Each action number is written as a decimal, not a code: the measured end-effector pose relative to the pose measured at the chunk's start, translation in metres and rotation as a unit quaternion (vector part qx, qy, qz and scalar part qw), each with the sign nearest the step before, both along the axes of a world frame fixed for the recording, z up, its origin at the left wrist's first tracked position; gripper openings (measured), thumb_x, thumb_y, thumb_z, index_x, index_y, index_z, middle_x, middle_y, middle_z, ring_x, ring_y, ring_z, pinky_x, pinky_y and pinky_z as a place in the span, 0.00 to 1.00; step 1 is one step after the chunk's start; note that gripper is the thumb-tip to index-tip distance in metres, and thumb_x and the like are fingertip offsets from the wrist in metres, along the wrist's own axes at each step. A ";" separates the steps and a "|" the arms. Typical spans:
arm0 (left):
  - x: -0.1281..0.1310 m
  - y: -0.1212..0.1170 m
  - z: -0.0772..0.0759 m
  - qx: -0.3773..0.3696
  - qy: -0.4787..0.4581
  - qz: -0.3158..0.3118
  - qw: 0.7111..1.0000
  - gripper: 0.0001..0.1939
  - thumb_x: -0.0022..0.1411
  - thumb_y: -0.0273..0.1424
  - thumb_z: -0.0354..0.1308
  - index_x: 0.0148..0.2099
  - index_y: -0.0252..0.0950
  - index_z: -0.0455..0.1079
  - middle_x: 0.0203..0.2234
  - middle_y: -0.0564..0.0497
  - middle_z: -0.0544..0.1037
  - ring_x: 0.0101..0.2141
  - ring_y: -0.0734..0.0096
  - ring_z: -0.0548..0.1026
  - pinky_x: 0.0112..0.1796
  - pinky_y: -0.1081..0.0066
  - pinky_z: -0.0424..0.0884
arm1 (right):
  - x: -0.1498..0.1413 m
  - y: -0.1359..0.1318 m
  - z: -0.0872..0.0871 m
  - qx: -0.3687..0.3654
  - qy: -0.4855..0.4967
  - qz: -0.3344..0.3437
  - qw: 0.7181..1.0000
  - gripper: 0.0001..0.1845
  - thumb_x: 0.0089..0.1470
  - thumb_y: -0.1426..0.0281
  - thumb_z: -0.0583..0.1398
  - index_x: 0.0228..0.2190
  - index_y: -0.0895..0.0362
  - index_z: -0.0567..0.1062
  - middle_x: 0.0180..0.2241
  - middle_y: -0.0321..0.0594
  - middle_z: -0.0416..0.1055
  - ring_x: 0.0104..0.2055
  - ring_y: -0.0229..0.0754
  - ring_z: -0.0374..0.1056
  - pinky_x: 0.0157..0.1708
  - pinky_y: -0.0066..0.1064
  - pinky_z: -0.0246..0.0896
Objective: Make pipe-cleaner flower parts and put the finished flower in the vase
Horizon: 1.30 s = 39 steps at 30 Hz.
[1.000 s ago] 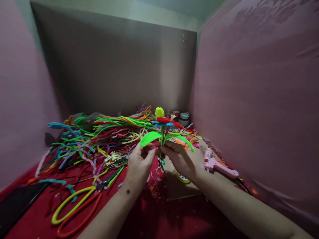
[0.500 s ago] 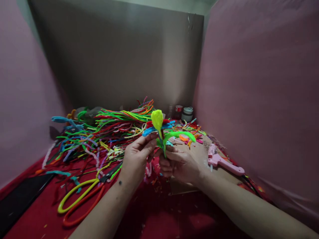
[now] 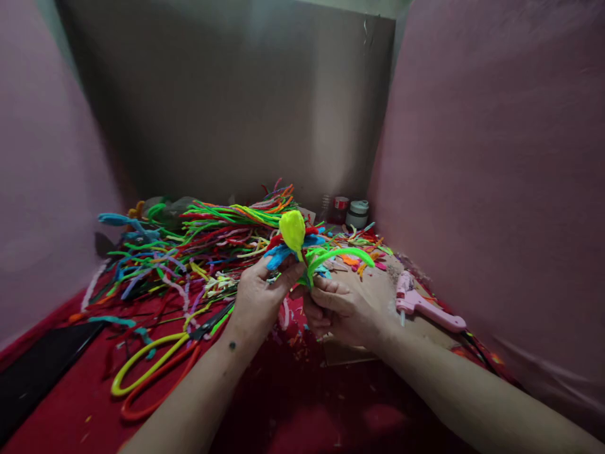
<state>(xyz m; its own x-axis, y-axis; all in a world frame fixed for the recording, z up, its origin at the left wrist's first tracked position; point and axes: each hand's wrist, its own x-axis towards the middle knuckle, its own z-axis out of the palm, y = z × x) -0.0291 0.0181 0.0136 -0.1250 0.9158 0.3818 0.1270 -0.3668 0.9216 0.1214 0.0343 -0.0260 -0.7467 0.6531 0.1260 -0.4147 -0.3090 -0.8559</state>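
Between my two hands stands a pipe-cleaner flower with a yellow-green, bud-like top, red and blue petals, and a long green leaf arching to the right. My left hand pinches it just below the petals, thumb and fingers closed. Lower down, my right hand is closed round the green stem at the base of the leaf. The fingers cover most of the stem. Scissors with one yellow and one orange handle lie beside my left forearm, their blades partly hidden.
A large heap of coloured pipe cleaners spreads at the left and back. To the right, a pink glue gun rests on cardboard. Jars stand at the back wall. A black flat object lies on the red cloth.
The flower's yellow-green top has tipped left and toward me. My left thumb has shifted up and right onto the stem beneath it. The right hand keeps its grip.
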 end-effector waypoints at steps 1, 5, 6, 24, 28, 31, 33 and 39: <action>0.001 0.001 -0.001 0.012 -0.014 -0.013 1.000 0.06 0.47 0.29 0.64 0.31 0.35 0.73 0.26 0.54 0.74 0.29 0.73 0.69 0.34 0.73 0.66 | 0.000 0.000 0.000 -0.001 0.002 0.000 1.000 0.12 0.53 0.64 0.59 0.27 0.56 0.61 0.19 0.29 0.54 0.19 0.30 0.45 0.20 0.26 0.37; 0.006 0.004 -0.008 0.018 -0.118 -0.069 0.990 0.08 0.45 0.25 0.65 0.29 0.36 0.69 0.23 0.58 0.70 0.24 0.78 0.65 0.27 0.76 0.65 | 0.001 -0.001 0.003 -0.007 -0.011 0.004 1.000 0.13 0.51 0.62 0.61 0.29 0.56 0.63 0.18 0.28 0.54 0.19 0.29 0.44 0.20 0.26 0.36; 0.008 0.004 -0.009 0.009 -0.151 -0.078 0.985 0.09 0.44 0.25 0.66 0.29 0.36 0.69 0.23 0.58 0.69 0.23 0.79 0.65 0.25 0.76 0.64 | 0.002 -0.001 0.003 -0.005 -0.019 0.005 1.000 0.13 0.51 0.61 0.61 0.30 0.56 0.63 0.19 0.28 0.54 0.19 0.29 0.44 0.20 0.26 0.36; 0.015 0.006 -0.013 -0.044 -0.198 -0.102 0.974 0.07 0.47 0.26 0.64 0.27 0.35 0.68 0.19 0.59 0.67 0.22 0.79 0.64 0.27 0.77 0.64 | -0.021 -0.024 0.001 -0.037 0.001 -0.136 0.990 0.18 0.50 0.60 0.61 0.24 0.56 0.59 0.16 0.24 0.47 0.15 0.27 0.39 0.13 0.22 0.36; 0.015 0.002 -0.009 -0.023 -0.211 -0.123 0.969 0.08 0.46 0.25 0.65 0.32 0.36 0.72 0.24 0.57 0.72 0.26 0.78 0.68 0.32 0.76 0.66 | -0.014 -0.023 0.001 -0.010 -0.006 -0.104 0.995 0.20 0.50 0.57 0.61 0.23 0.56 0.57 0.16 0.24 0.45 0.15 0.27 0.38 0.13 0.22 0.35; 0.012 -0.001 -0.005 -0.024 -0.203 -0.139 0.969 0.07 0.47 0.27 0.65 0.32 0.36 0.73 0.25 0.56 0.73 0.27 0.76 0.69 0.33 0.74 0.66 | -0.011 -0.019 0.000 0.018 -0.014 -0.082 0.996 0.18 0.51 0.57 0.60 0.26 0.55 0.60 0.16 0.24 0.45 0.15 0.27 0.39 0.13 0.22 0.37; 0.011 -0.002 -0.003 -0.029 -0.169 -0.094 0.981 0.06 0.47 0.29 0.65 0.29 0.35 0.72 0.23 0.56 0.73 0.25 0.76 0.68 0.32 0.75 0.66 | -0.012 -0.015 -0.001 0.057 -0.035 -0.138 0.988 0.16 0.51 0.58 0.61 0.31 0.54 0.62 0.16 0.24 0.49 0.15 0.28 0.42 0.13 0.22 0.40; 0.018 -0.002 -0.005 -0.003 -0.137 0.008 0.990 0.06 0.45 0.29 0.66 0.28 0.34 0.72 0.22 0.57 0.74 0.24 0.76 0.68 0.31 0.75 0.67 | -0.015 -0.009 -0.005 0.181 -0.079 -0.342 0.919 0.10 0.52 0.65 0.60 0.31 0.55 0.64 0.22 0.28 0.60 0.17 0.28 0.55 0.15 0.22 0.49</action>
<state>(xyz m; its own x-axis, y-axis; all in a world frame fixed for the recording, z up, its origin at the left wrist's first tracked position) -0.0107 0.0160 0.0085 -0.2377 0.9149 0.3263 -0.1230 -0.3616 0.9242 0.1062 0.0250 -0.0310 -0.2049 0.9128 0.3534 -0.2676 0.2951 -0.9172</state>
